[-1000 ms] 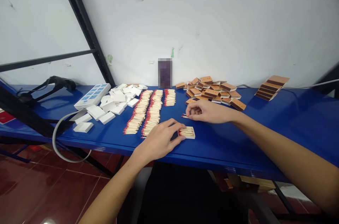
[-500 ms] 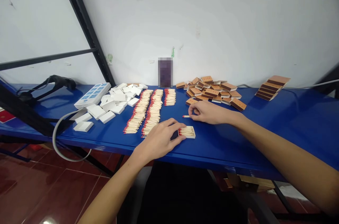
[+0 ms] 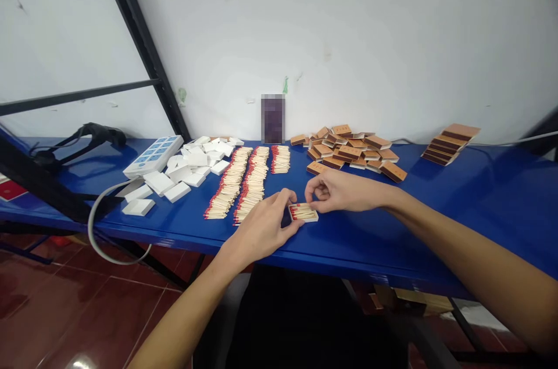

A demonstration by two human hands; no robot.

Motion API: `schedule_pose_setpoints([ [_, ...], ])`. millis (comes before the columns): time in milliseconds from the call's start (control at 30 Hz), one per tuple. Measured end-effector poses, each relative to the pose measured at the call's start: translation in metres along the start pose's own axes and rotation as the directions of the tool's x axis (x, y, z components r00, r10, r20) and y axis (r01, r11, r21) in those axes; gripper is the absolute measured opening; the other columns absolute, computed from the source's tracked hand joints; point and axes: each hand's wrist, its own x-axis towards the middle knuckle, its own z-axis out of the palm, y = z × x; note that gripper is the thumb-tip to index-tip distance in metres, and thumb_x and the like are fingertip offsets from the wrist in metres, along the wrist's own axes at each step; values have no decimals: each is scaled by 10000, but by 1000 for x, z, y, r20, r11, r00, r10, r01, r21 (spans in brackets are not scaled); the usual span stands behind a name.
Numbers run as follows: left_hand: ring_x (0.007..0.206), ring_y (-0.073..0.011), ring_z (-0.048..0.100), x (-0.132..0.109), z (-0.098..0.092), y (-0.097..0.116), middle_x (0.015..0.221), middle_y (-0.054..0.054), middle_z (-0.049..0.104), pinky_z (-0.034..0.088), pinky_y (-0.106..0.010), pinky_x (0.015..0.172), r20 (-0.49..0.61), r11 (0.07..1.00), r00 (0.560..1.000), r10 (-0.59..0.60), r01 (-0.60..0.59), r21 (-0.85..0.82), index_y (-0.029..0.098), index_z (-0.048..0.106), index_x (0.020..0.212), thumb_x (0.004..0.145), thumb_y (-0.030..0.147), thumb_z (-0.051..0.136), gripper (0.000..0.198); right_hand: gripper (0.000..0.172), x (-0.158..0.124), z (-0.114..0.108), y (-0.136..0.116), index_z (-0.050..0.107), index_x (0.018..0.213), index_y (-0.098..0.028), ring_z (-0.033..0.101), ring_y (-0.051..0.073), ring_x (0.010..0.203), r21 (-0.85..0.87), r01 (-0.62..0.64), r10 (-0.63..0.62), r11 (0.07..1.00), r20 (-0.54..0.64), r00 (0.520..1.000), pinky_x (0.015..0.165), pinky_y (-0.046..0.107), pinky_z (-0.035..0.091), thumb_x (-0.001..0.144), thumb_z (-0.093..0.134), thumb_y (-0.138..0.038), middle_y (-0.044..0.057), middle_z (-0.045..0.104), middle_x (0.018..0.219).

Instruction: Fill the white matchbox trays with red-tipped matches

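Observation:
A small white matchbox tray (image 3: pixel 310 219) lies on the blue table in front of me, with red-headed matches lying inside it. My left hand (image 3: pixel 272 221) grips the tray at its left end, thumb on the near side and index finger on the far side. At the tray's far right edge, my right hand (image 3: pixel 329 192) pinches a match (image 3: pixel 300 205) whose red head points left over the tray; the match's other end is hidden by the fingertips. Beside my left hand run long rows of matches (image 3: pixel 253 183), heads to the left.
Empty white trays (image 3: pixel 176 174) are heaped at the left near a white and blue box (image 3: pixel 154 155). Brown matchbox sleeves (image 3: pixel 349 152) pile up behind my right hand, with a leaning stack of sleeves (image 3: pixel 451 142) farther right. A grey cable (image 3: pixel 91 229) hangs over the front edge.
My right hand has moved left and nearer to me, bringing the match from beside the tray to above it. My left hand's index finger has shifted back along the tray, showing more matches.

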Motion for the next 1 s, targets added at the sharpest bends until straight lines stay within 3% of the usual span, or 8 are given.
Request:
schedule_pose_setpoints([
  [133,780,-177,588,0,0,0,930,5,599,430,-291,699,14,997,999,38,-39,72,226,527,1021,933,348,579,159,228,1,5,-4,716,858,-178,400,102,517,-6,-7,8,1000,66,998,495,247,297,774,636,-375,-43,469,568],
  [333,895,-186,614,0,-2,-1,1040,-22,612,469,-312,804,27,994,996,87,-89,58,223,581,1112,951,321,563,190,274,0,0,-1,682,818,-186,431,116,535,-35,12,-12,999,-3,1000,527,256,325,828,588,-442,-29,498,585],
  [400,917,-188,615,0,-2,-1,1048,-27,611,469,-317,828,29,994,995,91,-92,53,219,596,1104,954,315,559,182,268,3,-1,6,672,806,-181,468,134,571,-124,6,-21,992,-116,993,563,271,354,846,561,-421,-9,529,618],
  [467,875,-182,611,0,-2,0,1003,-19,608,469,-311,798,37,995,996,78,-80,60,210,601,1040,955,324,558,148,242,7,-1,18,676,845,-169,529,171,653,-280,-54,-37,958,-309,950,632,303,397,864,522,-355,33,583,698],
  [567,839,-177,603,1,-2,1,971,-8,601,467,-304,766,43,995,997,64,-67,75,208,577,1019,951,333,566,143,315,13,0,39,664,1095,-149,593,257,905,-424,-195,-28,884,-466,885,765,367,455,871,510,-310,137,623,1026],
  [667,885,-186,609,1,-3,1,1027,-17,609,473,-314,803,38,995,997,68,-70,75,216,561,1102,950,327,569,189,378,15,0,51,644,1186,-146,577,307,1061,-475,-242,13,846,-437,900,857,416,472,884,511,-330,170,581,1163],
  [767,927,-192,614,0,-3,0,1057,-25,611,482,-323,836,45,994,995,85,-88,61,224,566,1140,962,326,550,206,309,16,-1,50,704,1039,-143,545,337,1132,-507,-183,-40,843,-397,917,946,467,441,879,521,-332,174,605,1146],
  [1000,997,-193,628,0,-1,-3,1106,-44,618,490,-328,916,46,992,993,110,-112,49,209,641,1117,973,313,533,208,221,8,-3,33,643,987,-183,605,253,929,-408,-28,-97,913,-282,954,814,370,474,792,573,-260,107,646,1051],
])
